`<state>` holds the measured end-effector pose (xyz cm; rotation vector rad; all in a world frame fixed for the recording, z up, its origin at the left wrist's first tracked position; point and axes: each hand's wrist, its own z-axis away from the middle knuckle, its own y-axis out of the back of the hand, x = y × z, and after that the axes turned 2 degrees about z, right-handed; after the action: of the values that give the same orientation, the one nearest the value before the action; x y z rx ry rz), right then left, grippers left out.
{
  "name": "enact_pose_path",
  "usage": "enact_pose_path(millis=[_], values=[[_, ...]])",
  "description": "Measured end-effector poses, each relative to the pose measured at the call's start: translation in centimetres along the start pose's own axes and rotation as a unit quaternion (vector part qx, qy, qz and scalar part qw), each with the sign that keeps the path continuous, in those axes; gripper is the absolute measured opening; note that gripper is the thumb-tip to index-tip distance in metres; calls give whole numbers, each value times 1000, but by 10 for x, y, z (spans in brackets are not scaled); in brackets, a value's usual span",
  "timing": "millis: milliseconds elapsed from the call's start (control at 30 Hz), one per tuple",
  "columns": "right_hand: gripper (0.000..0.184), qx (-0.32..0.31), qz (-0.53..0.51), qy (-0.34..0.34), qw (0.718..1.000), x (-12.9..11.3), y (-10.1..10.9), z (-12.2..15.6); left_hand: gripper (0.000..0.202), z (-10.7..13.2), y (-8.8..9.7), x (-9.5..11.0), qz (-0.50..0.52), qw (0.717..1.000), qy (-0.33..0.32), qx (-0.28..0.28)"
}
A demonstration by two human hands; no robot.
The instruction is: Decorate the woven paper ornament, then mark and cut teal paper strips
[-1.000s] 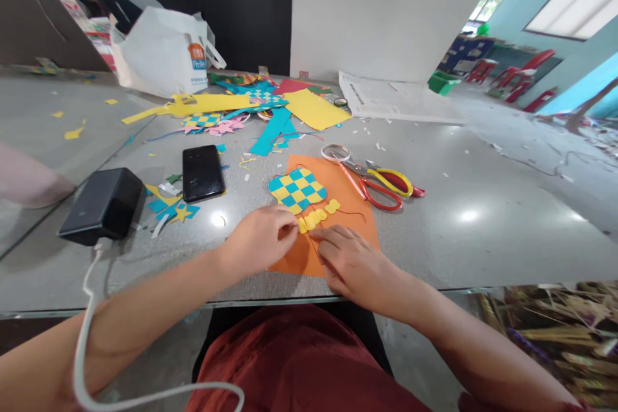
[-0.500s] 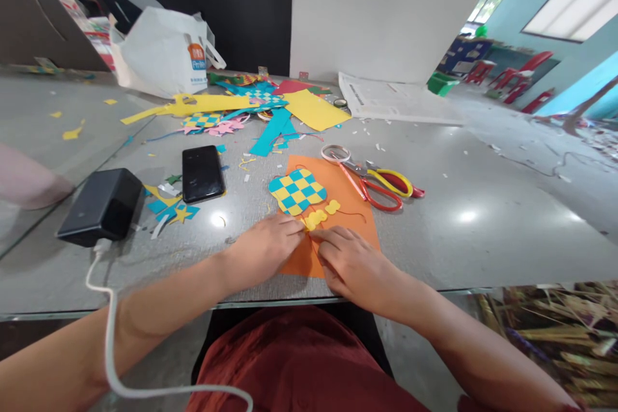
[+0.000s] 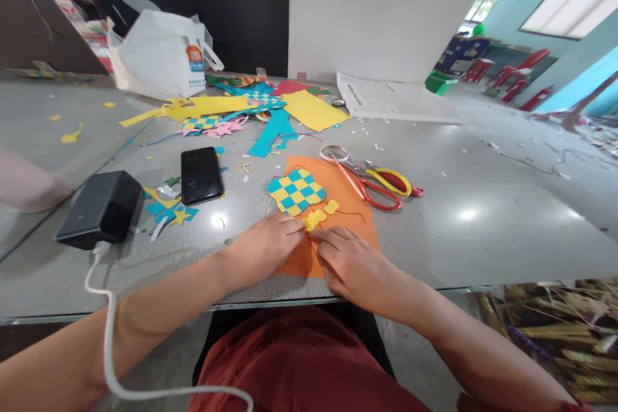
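My left hand (image 3: 264, 252) and my right hand (image 3: 350, 265) meet over an orange paper sheet (image 3: 350, 230). The left fingertips pinch the end of a scalloped yellow paper strip (image 3: 315, 219). My right fingers close just below it, on a thin red thread (image 3: 351, 213) that seems to run under them. A separate yellow scallop (image 3: 331, 207) lies nearby. Above the hands, a woven yellow-and-teal paper square (image 3: 296, 192) rests on the sheet, untouched.
Red-handled scissors (image 3: 381, 188) and a tape roll (image 3: 334, 153) lie right of the sheet. A black phone (image 3: 201, 175), a black power bank (image 3: 100, 210) with a white cable (image 3: 109, 328), and colored paper scraps (image 3: 270, 122) lie on the grey table (image 3: 463, 251).
The yellow strip has bunched into a shorter length, with one scallop now apart. My left hand has dropped slightly toward the table edge, and the white cable has shifted along my left forearm.
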<state>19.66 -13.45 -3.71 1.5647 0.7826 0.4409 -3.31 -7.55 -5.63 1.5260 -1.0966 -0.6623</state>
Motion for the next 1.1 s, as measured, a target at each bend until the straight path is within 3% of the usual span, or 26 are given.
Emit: enact_pose_path(millis=[433, 567, 700, 833, 1100], values=[[14, -14, -14, -4, 1000, -2, 4, 1, 19, -4, 2, -2, -33, 998, -27, -43], [13, 25, -28, -39, 999, -1, 9, 1, 22, -3, 2, -2, -23, 999, -26, -30], [19, 62, 9, -21, 998, 2, 6, -5, 21, -3, 3, -1, -20, 999, -24, -36], [26, 39, 39, 2, 998, 4, -3, -7, 22, -3, 5, 0, -30, 998, -25, -42], [37, 23, -3, -35, 999, 8, -9, 3, 26, 3, 5, 3, -1, 1000, -12, -20]])
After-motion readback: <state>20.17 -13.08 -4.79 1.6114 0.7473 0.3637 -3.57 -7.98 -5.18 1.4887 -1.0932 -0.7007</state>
